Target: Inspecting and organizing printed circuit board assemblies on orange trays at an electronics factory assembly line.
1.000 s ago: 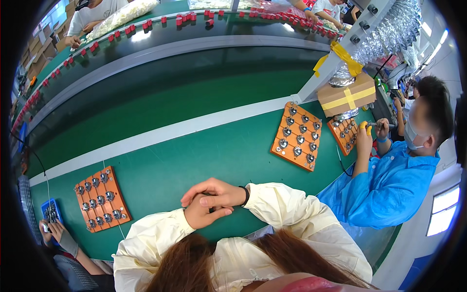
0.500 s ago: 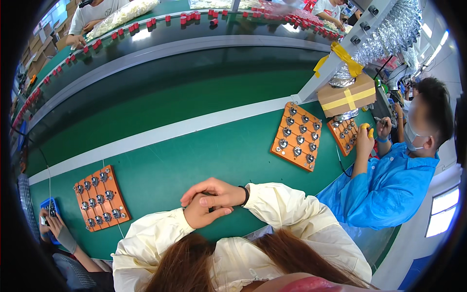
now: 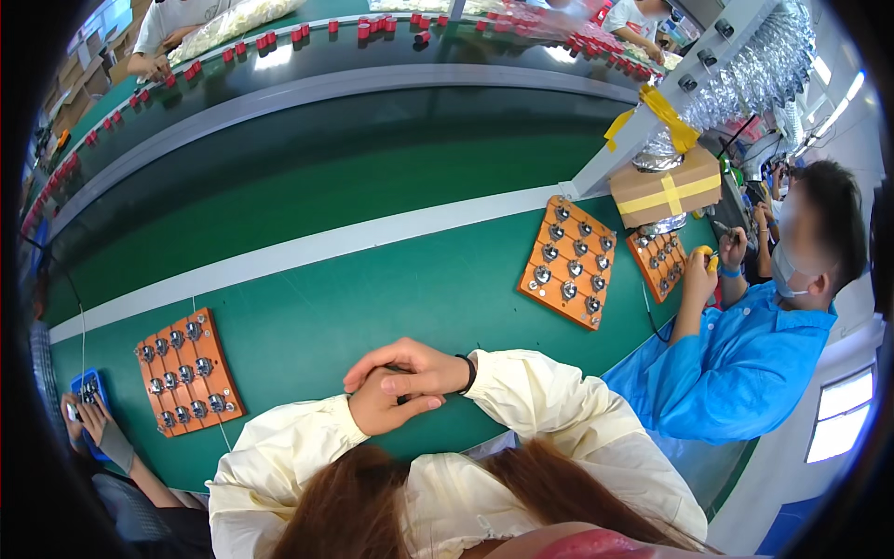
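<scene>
My right hand lies across the back of my left hand, over the near part of the green worktable. The right fingers stretch out to the left, and a black band circles that wrist. Of my left hand, the back and one outstretched digit show; the other fingers are hidden beneath the right hand. No object shows in either hand. An orange board with rows of round metal parts rests to the left of my hands. A similar orange board lies farther off to the right.
At right, a co-worker in blue handles tools beside another orange board. A taped carton hangs by a metal post. At left, another person's gloved hand is over a blue tray. Red parts line the far belt.
My hands stay folded in the same place. The view has shifted slightly, and the red parts on the far belt appear a little farther right.
</scene>
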### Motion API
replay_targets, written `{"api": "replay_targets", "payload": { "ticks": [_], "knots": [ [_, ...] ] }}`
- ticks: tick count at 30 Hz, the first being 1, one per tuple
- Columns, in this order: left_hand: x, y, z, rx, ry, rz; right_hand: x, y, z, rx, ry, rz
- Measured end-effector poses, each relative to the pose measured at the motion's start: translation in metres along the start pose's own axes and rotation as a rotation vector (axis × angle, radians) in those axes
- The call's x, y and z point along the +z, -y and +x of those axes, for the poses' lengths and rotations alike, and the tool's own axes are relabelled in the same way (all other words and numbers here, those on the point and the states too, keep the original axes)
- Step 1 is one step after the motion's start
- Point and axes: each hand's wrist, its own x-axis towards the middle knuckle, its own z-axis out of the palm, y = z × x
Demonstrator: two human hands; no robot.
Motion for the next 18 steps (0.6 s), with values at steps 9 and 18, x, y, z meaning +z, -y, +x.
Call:
{"api": "replay_targets", "payload": {
  "ticks": [9, 18],
  "knots": [
    [0.0012, 0.0102, 0.0001, 0.073, -0.020, 0.020, 0.0009, 0.0043, 0.0027, 0.041, -0.024, -0.042],
    [0.0006, 0.0084, 0.0006, 0.040, 0.001, -0.003, -0.0034, 0.0013, 0.0019, 0.026, -0.006, 0.000]
  ]
}}
